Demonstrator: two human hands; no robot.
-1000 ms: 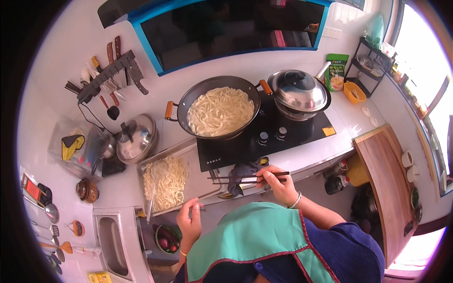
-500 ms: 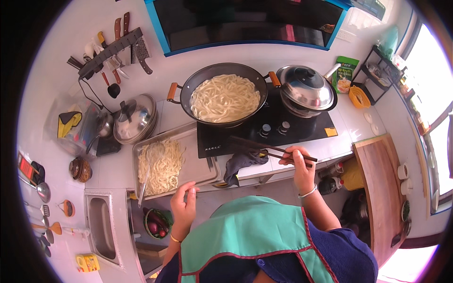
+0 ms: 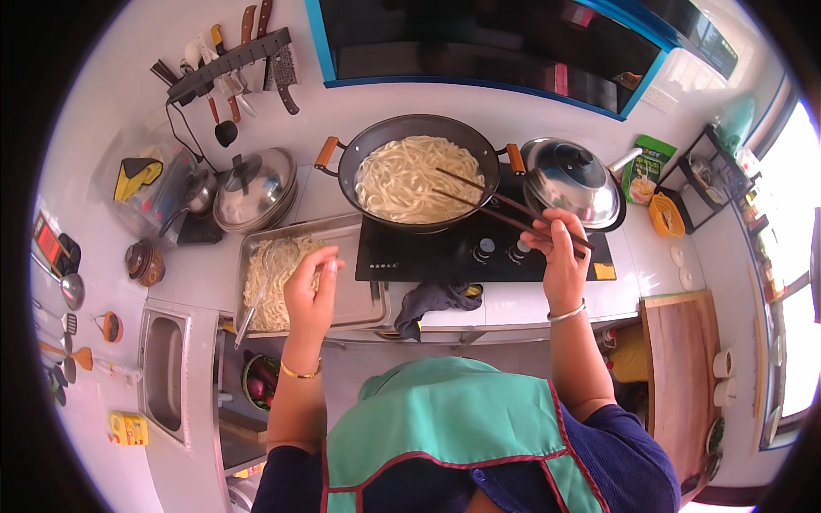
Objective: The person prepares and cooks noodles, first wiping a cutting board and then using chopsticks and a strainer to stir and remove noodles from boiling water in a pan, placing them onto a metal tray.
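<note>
My right hand is closed around a pair of long dark chopsticks, whose tips reach left over the wok. White noodles fill the bottom of the wide dark wok, which has two wooden handles and sits on the black cooktop. Near the metal tray, my left hand is raised with fingers apart, holding nothing. More noodles lie in the tray's left part, partly hidden behind that hand. A long-handled metal utensil rests across them; its head is hard to make out.
A lidded pan stands right of the wok. Left of it are another lidded pot and a brown jar. A dark cloth hangs at the counter's front edge. A sink lies left, a wooden board right.
My right hand has moved forward, bringing the chopstick tips over the noodles in the wok. My left hand has risen toward the tray. The whole view has shifted slightly.
</note>
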